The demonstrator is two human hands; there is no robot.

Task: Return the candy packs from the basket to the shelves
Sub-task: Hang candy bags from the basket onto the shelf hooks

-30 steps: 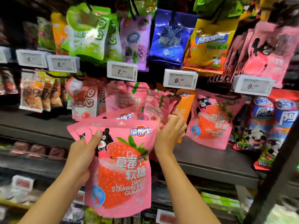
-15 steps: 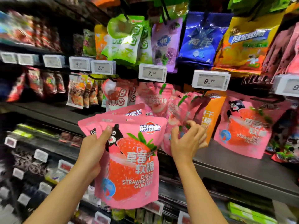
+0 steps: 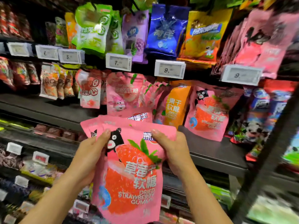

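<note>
Pink strawberry gummy packs [image 3: 129, 172], a fanned stack, hung before the shelf's [image 3: 215, 152] front edge, below the hanging matching pack [image 3: 208, 113]. Rear packs could probably slip out, being pinched only near their tops. Left hand [image 3: 90, 152] and right hand [image 3: 173, 149] both gripped them, thumbs in front, forearms angled upward.

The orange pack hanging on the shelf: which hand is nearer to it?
Right. The right hand grips the held strawberry gummy packs at their top right, just below the orange pack. The left hand is at their left edge, further off.
</note>
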